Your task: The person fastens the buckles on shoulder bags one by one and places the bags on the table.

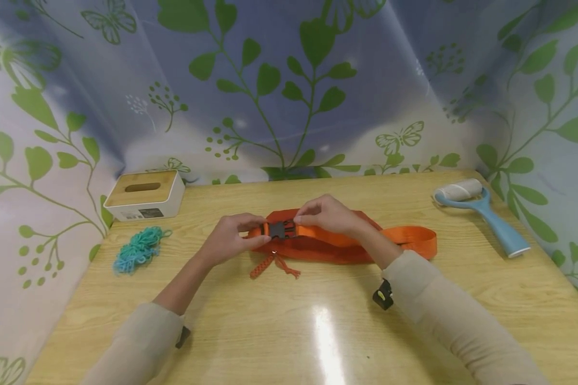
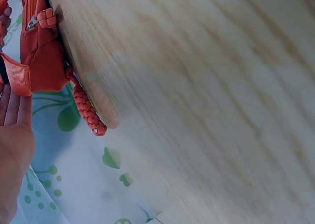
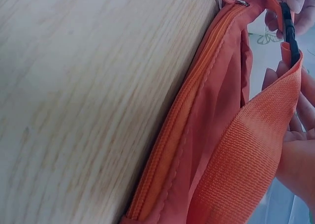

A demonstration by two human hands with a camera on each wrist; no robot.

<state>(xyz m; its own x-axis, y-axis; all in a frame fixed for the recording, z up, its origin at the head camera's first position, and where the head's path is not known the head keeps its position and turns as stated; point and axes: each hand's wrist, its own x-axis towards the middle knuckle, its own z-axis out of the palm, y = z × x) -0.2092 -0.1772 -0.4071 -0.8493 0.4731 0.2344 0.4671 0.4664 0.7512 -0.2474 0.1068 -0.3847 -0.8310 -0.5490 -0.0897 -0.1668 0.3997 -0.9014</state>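
Note:
An orange-red waist bag (image 1: 313, 252) lies on the table with a braided zipper pull (image 1: 262, 266) at its front. Above it, the black buckle (image 1: 282, 230) has its two halves joined or nearly so; which, I cannot tell. My left hand (image 1: 227, 238) pinches the buckle's left end between thumb and fingers. At the right end, my right hand (image 1: 331, 215) grips the buckle where the orange strap (image 1: 409, 238) meets it. In the right wrist view the strap (image 3: 251, 150) runs up to the buckle (image 3: 290, 34), with both hands around it.
A tissue box (image 1: 145, 195) with a wooden lid stands at the back left, and teal yarn (image 1: 139, 250) lies in front of it. On the right is a blue-handled lint roller (image 1: 498, 224). Patterned cloth (image 1: 279, 91) hangs behind the table (image 1: 250, 326).

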